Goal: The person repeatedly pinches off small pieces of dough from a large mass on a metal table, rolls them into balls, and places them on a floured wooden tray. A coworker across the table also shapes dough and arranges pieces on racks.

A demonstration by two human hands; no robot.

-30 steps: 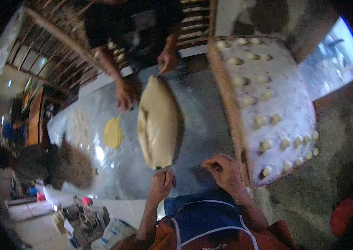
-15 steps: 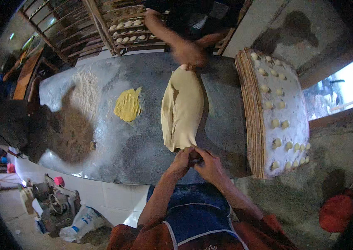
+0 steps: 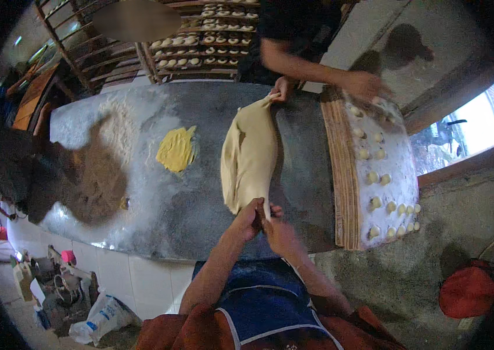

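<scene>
Co-worker's hand [image 3: 368, 87] from dough [image 3: 254, 149] to board [image 3: 403, 182]

**Looking down across the counter** [image 3: 305, 146]

We are seeing through one head-worn fisheye, the left of a pair, set high at the near edge. We are facing downward and outward, with the wearer's apron [image 3: 270, 297] close below us and a rack [image 3: 200, 45] farther off, past the far edge. We are spanning the counter from its left end to the board stack [image 3: 342, 175] at its right, with the dough [image 3: 252, 151] near mid-view and straight edges bowing.
</scene>
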